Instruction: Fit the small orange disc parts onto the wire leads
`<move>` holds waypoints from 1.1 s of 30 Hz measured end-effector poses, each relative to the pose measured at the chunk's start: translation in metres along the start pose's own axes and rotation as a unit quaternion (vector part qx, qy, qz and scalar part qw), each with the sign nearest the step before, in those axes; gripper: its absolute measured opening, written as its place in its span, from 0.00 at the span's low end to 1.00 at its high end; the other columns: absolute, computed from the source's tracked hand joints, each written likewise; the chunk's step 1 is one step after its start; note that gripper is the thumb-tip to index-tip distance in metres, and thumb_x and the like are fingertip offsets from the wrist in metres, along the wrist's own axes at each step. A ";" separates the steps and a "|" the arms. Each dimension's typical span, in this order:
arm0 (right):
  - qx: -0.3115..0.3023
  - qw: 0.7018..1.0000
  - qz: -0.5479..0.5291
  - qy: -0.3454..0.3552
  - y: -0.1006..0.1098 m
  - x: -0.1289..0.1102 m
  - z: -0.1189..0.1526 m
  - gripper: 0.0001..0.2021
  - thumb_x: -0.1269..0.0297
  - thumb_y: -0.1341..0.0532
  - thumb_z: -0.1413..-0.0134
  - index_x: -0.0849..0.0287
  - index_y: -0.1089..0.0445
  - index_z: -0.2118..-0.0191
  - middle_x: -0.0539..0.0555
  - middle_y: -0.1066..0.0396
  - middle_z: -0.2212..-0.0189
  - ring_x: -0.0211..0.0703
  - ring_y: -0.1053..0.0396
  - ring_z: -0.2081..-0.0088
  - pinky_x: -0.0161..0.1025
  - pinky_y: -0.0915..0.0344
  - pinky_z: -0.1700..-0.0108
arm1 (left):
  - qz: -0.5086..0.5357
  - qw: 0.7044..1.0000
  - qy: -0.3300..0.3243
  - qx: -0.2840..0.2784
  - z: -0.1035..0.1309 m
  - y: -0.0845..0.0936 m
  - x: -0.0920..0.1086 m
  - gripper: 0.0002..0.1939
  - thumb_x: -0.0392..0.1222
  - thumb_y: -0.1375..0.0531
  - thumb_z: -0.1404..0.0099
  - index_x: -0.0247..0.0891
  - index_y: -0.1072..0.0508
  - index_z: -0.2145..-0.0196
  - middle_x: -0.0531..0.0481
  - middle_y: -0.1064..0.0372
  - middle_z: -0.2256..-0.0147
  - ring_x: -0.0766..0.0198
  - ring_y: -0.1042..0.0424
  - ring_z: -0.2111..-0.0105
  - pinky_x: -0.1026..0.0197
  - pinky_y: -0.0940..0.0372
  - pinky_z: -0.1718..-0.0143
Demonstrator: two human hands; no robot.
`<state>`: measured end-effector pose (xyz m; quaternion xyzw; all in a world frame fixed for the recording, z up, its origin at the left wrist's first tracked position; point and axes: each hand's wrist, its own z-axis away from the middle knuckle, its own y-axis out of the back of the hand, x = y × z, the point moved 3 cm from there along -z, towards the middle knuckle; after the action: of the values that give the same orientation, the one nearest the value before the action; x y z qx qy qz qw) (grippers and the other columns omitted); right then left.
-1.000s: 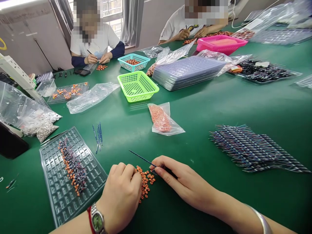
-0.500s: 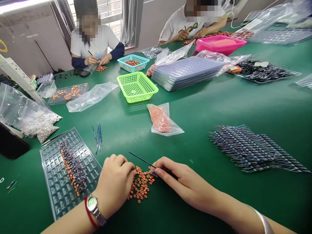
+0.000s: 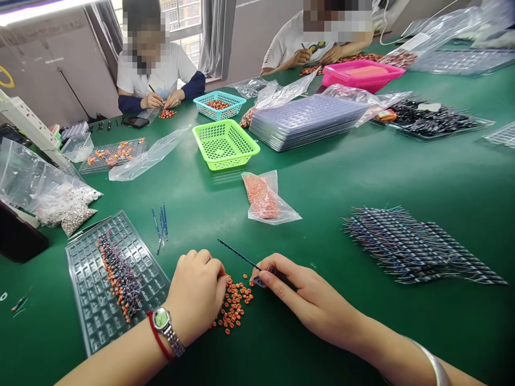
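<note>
My right hand [image 3: 300, 295] pinches a thin dark blue stick [image 3: 237, 253] between thumb and forefinger. The stick slants up to the left, and a small dark piece shows below the fingertips. My left hand [image 3: 197, 295] has its fingers curled and pressed together at the left edge of a loose pile of small orange rings [image 3: 236, 303]. Whatever its fingertips hold, if anything, is hidden. To the left, a clear tray with pockets [image 3: 86, 289] bears a row of orange-tipped pieces with dark wires [image 3: 120, 279].
Blue sticks [image 3: 161, 228] lie beyond the tray. A bag of orange rings [image 3: 263, 198] and a green basket [image 3: 225, 155] lie ahead. Bundled striped wires [image 3: 414, 249] are at right. Stacked clear trays [image 3: 308, 120] stand further back. Two people work across the green table.
My right hand has shifted slightly right with the blue stick. My left hand has moved a little right and its fingers have turned further out of sight.
</note>
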<state>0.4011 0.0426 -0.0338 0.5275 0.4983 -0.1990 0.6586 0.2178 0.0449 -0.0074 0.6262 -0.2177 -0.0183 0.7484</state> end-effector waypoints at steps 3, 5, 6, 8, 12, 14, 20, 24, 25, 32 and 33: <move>0.008 1.000 -0.002 0.002 0.002 -0.001 0.000 0.12 0.58 0.52 0.32 0.55 0.37 0.65 0.51 0.31 0.72 0.44 0.32 0.71 0.37 0.37 0.69 | -0.001 1.000 -0.001 -0.002 0.000 0.000 0.000 0.06 0.38 0.42 0.33 0.39 0.28 0.68 0.50 0.32 0.65 0.57 0.35 0.63 0.52 0.38 0.60; 0.012 1.000 0.000 0.003 0.003 -0.001 0.000 0.12 0.58 0.52 0.32 0.55 0.37 0.65 0.50 0.31 0.72 0.43 0.33 0.71 0.37 0.38 0.69 | 0.000 1.000 0.000 -0.001 0.001 0.000 0.000 0.05 0.37 0.42 0.33 0.39 0.28 0.67 0.49 0.32 0.65 0.57 0.34 0.63 0.53 0.38 0.60; 0.014 1.000 0.001 0.002 0.003 -0.001 0.000 0.12 0.58 0.52 0.32 0.55 0.37 0.65 0.50 0.32 0.72 0.43 0.33 0.71 0.37 0.38 0.70 | 0.001 1.000 0.001 -0.001 0.002 0.000 0.000 0.05 0.36 0.42 0.33 0.39 0.28 0.67 0.50 0.32 0.65 0.57 0.34 0.63 0.53 0.38 0.60; 0.015 1.000 0.002 0.002 0.003 -0.001 -0.001 0.12 0.58 0.52 0.32 0.55 0.37 0.65 0.50 0.32 0.73 0.43 0.33 0.72 0.37 0.38 0.70 | 0.004 1.000 0.000 -0.001 0.003 0.001 0.000 0.04 0.36 0.42 0.34 0.39 0.28 0.67 0.50 0.31 0.64 0.57 0.34 0.63 0.53 0.38 0.60; -0.023 1.000 -0.013 0.011 0.001 -0.001 0.000 0.12 0.59 0.51 0.32 0.55 0.38 0.66 0.49 0.33 0.73 0.42 0.34 0.72 0.36 0.37 0.69 | 0.008 1.000 -0.003 0.004 0.003 0.000 0.000 0.04 0.35 0.42 0.34 0.39 0.29 0.68 0.50 0.32 0.65 0.58 0.34 0.63 0.54 0.38 0.61; -0.050 0.998 -0.020 0.020 -0.001 -0.003 0.001 0.12 0.60 0.51 0.32 0.55 0.38 0.66 0.49 0.33 0.73 0.41 0.35 0.72 0.35 0.38 0.69 | 0.007 1.000 -0.004 0.010 0.004 -0.001 0.000 0.05 0.35 0.42 0.34 0.38 0.29 0.69 0.50 0.32 0.65 0.58 0.34 0.63 0.54 0.38 0.60; -0.080 0.996 -0.008 0.032 -0.004 -0.007 0.002 0.12 0.60 0.52 0.32 0.55 0.40 0.68 0.48 0.34 0.74 0.40 0.38 0.74 0.35 0.40 0.71 | 0.005 1.000 -0.013 0.023 0.005 -0.005 -0.002 0.03 0.34 0.42 0.35 0.38 0.29 0.67 0.49 0.33 0.64 0.58 0.34 0.63 0.54 0.37 0.59; -0.072 0.997 0.008 0.029 -0.003 -0.007 0.001 0.13 0.59 0.52 0.31 0.55 0.40 0.68 0.49 0.34 0.74 0.41 0.38 0.74 0.35 0.39 0.71 | 0.000 0.999 -0.021 0.028 0.009 -0.005 -0.001 0.05 0.33 0.43 0.35 0.38 0.30 0.68 0.49 0.33 0.65 0.58 0.35 0.63 0.53 0.38 0.60; -0.067 0.997 0.013 0.028 -0.002 -0.007 0.001 0.13 0.59 0.52 0.31 0.55 0.40 0.68 0.49 0.34 0.74 0.41 0.37 0.74 0.36 0.39 0.71 | -0.001 0.999 -0.024 0.028 0.010 -0.005 -0.001 0.05 0.34 0.43 0.35 0.38 0.30 0.69 0.49 0.33 0.65 0.57 0.35 0.64 0.53 0.38 0.61; -0.036 0.999 0.029 0.029 0.002 -0.006 0.001 0.16 0.56 0.52 0.30 0.55 0.38 0.69 0.50 0.32 0.75 0.41 0.35 0.74 0.36 0.37 0.72 | 0.014 0.998 -0.050 0.029 0.015 -0.002 0.007 0.05 0.36 0.43 0.33 0.40 0.29 0.67 0.50 0.33 0.65 0.58 0.36 0.64 0.54 0.39 0.62; -0.033 0.999 0.029 0.029 0.003 -0.007 0.001 0.16 0.56 0.52 0.30 0.55 0.38 0.69 0.50 0.32 0.75 0.41 0.35 0.74 0.36 0.37 0.72 | 0.020 0.998 -0.050 0.022 0.013 -0.002 0.008 0.05 0.36 0.43 0.33 0.40 0.28 0.66 0.50 0.33 0.65 0.58 0.36 0.64 0.54 0.40 0.61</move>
<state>0.4007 0.0410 -0.0270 0.5254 0.5079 -0.1475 0.6665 0.2213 0.0296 -0.0054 0.6366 -0.2676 -0.0291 0.7227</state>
